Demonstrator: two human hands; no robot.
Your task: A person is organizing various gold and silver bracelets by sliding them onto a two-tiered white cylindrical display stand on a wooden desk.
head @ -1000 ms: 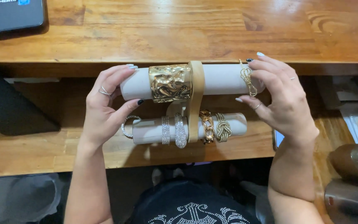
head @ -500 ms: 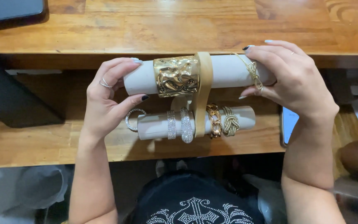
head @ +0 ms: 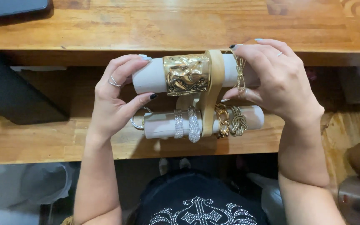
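Nearest: person's dark top with a studded pattern (head: 196, 208), seated at the wooden desk (head: 55, 141). Next out, lower white bar (head: 163, 125) of a two-tier bracelet stand, resting just above the near shelf: carries two sparkly silver bangles (head: 186, 123) left of the tan centre post (head: 213, 89) and two gold ones right of it, a chain link (head: 222, 120) and a knot bracelet (head: 238, 121); a thin silver hoop (head: 137, 118) hangs off its left end. So five pieces down there, as far as visible. Further: upper white bar (head: 151, 77) with one wide hammered gold cuff (head: 187, 74) and one thin gold bow bangle (head: 240, 75). Left hand (head: 113, 98) grips the upper bar's left end, thumb under, fingers curled over. Right hand (head: 278, 81) covers the right end, thumb and fingers closed round the bar at the bow bangle. Step looks like steadying the stand while working that bangle; next move likely needs a gentle slide along the bar with the left hand holding firm. Farthest: desk top (head: 146, 25), one dark laptop corner (head: 13, 6).
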